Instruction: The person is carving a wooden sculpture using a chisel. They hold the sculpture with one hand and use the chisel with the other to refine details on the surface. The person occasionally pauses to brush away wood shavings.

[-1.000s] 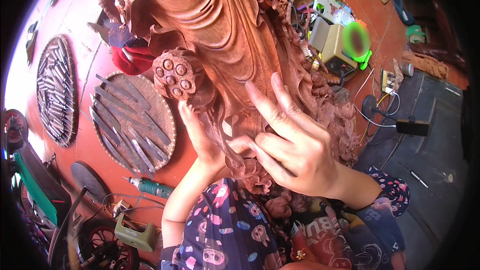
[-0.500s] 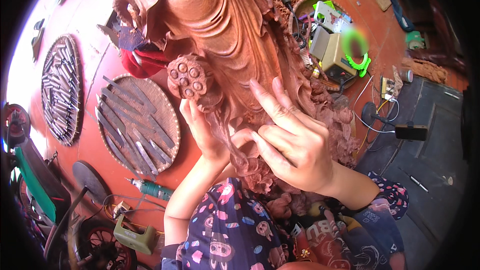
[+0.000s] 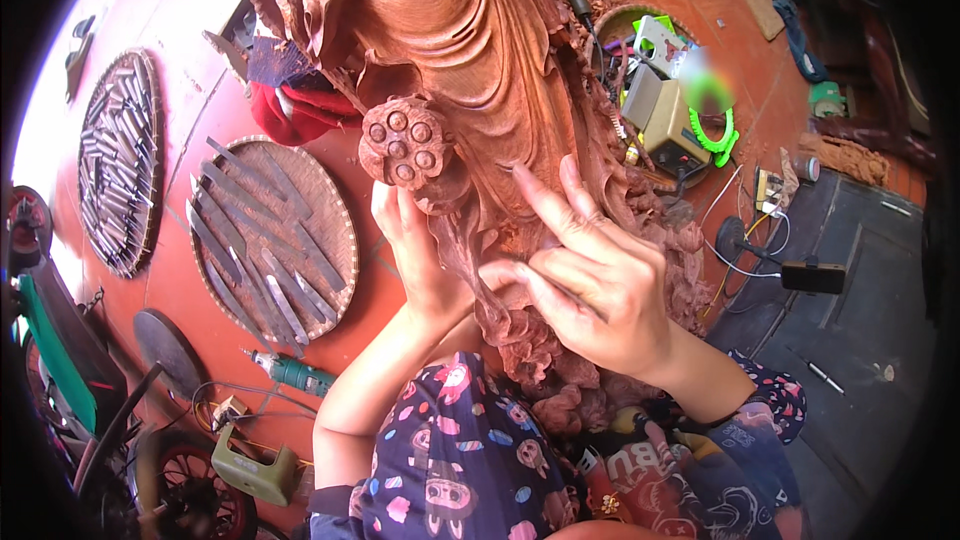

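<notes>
A large reddish-brown wooden carving with smooth draped folds (image 3: 470, 50) fills the upper centre. It looks heavy and rigid, best steadied by its thick body; its round, knobbed wooden seedpod (image 3: 405, 145) seems fragile. The left hand (image 3: 425, 265), mid-frame, curves just below the seedpod; the right hand (image 3: 610, 285) extends two fingers over the folds. Neither grip is clear.

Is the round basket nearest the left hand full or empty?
Partly filled: flat strips lie across the basket, with bare weave showing between them.
</notes>
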Available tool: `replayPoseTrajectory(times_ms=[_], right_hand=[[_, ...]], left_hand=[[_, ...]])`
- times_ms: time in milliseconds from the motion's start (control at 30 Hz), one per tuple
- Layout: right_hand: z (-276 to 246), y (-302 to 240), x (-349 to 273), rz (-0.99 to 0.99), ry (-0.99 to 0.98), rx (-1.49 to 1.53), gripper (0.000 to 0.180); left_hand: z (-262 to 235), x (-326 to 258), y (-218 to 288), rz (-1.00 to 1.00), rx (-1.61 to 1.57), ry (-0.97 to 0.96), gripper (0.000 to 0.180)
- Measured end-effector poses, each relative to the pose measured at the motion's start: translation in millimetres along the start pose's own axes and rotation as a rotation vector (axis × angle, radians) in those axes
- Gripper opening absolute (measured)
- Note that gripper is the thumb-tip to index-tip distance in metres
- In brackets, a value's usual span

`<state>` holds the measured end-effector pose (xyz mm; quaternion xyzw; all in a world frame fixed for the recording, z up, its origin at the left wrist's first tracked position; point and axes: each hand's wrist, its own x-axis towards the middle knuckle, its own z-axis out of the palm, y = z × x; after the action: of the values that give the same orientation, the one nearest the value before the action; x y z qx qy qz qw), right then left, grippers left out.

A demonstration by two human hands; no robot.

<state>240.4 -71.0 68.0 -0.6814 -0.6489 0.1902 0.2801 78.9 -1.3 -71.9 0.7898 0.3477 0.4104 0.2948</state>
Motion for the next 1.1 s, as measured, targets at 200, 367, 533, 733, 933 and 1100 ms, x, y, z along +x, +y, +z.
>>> replayPoseTrajectory(times_ms=[200, 367, 533, 733, 933, 1100], right_hand=[[-7.4, -3.4, 0.7, -0.056, -0.040, -0.027, 0.011], [-3.5, -1.4, 4.1, 0.022, 0.023, -0.013, 0.007], [-8.4, -3.5, 4.2, -0.033, -0.038, -0.009, 0.011], [-11.0, -8.8, 5.5, -0.048, -0.024, -0.031, 0.011], [-8.2, -5.3, 8.4, -0.022, 0.011, -0.025, 0.010], [-11.7, -3.6, 7.8, -0.082, -0.072, -0.046, 0.012]], left_hand=[[4.6, -15.2, -5.9, -0.018, -0.082, -0.017, 0.137], [3.9, -0.9, -4.9, -0.004, -0.037, 0.033, 0.134], [-3.6, -9.7, -6.4, -0.013, -0.023, -0.046, 0.134], [-2.6, 6.9, 5.0, 0.018, -0.073, 0.002, 0.134], [7.7, 15.4, -2.2, 0.096, -0.023, 0.056, 0.132], [2.5, 1.8, 3.7, -0.085, -0.213, -0.039, 0.132]])
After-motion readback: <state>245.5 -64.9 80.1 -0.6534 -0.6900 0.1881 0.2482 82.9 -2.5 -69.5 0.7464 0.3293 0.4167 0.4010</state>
